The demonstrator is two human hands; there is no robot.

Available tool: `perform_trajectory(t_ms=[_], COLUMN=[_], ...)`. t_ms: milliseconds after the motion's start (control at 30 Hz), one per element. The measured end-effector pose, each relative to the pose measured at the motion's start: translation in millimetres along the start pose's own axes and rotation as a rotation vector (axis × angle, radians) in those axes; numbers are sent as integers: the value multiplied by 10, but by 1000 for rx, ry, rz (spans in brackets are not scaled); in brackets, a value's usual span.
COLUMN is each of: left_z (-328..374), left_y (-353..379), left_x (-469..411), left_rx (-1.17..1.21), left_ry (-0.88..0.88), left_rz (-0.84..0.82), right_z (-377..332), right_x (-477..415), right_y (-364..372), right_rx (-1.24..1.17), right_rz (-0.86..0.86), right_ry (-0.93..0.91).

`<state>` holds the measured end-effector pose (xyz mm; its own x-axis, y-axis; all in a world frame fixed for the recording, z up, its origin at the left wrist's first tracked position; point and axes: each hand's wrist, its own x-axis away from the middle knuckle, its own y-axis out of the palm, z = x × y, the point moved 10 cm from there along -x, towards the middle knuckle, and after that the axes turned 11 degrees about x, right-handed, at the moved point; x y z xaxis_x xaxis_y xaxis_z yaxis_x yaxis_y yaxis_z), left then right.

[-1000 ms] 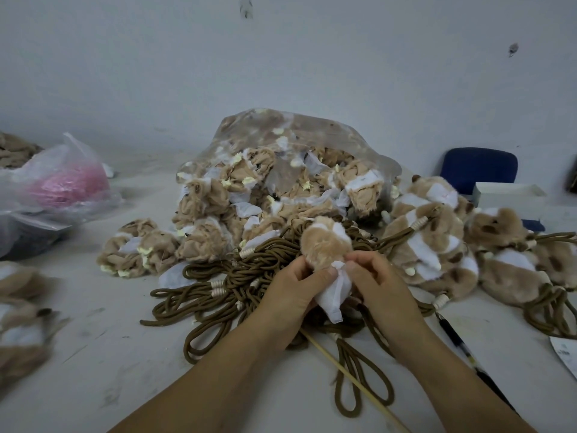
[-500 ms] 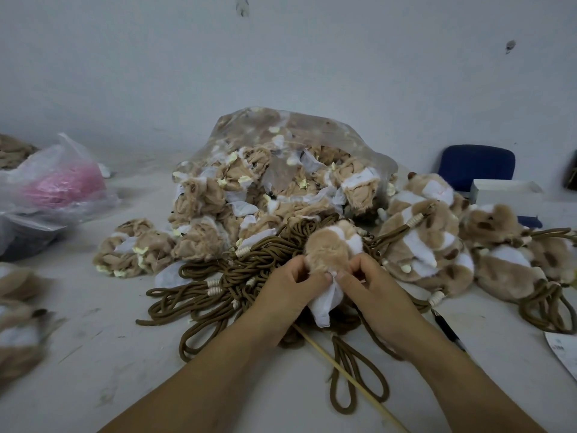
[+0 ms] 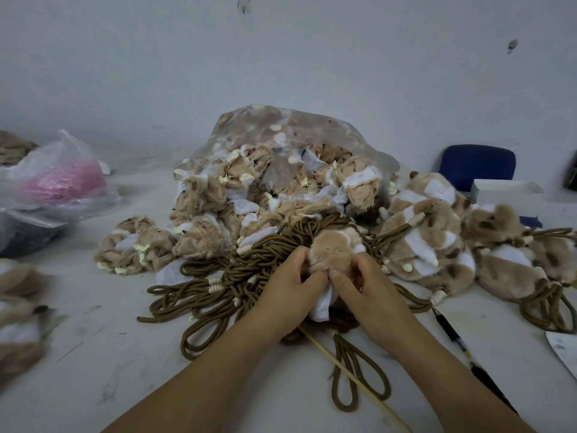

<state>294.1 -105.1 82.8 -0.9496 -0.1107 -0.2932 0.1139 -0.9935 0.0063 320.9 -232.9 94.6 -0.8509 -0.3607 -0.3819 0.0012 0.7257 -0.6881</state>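
Your left hand [image 3: 288,285] and right hand [image 3: 363,284] both pinch the plush skin [image 3: 332,250] above the brown cords [image 3: 249,270]. It's probably light, soft and floppy; grip at the white opening, not the fur.

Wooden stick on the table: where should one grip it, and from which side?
Pinch the wooden stick on its bare near stretch, beyond the cord loop, coming from above with fingers across it. It lies thin and flat on the table, and its far end goes under the left hand.
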Motion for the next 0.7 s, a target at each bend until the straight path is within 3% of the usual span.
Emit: perform_trajectory(t_ms=[233,467,533,700], left_z=[3,-20,-25,21], left_y=[74,-152,-192,-101], left_x=[6,6,10,14], left_rx=[7,-63,-48,226], left_ry=[-34,-63,-73,-119], left_rz=[-69,199,214,99], right_z=[-134,-483,-411,3], right_x=[21,106,84,15], right_y=[-81,16,23,-116], right_rx=[-67,236,125,-236], right_rz=[-4,67,68,103], right_ry=[-124,-327,-265,88])
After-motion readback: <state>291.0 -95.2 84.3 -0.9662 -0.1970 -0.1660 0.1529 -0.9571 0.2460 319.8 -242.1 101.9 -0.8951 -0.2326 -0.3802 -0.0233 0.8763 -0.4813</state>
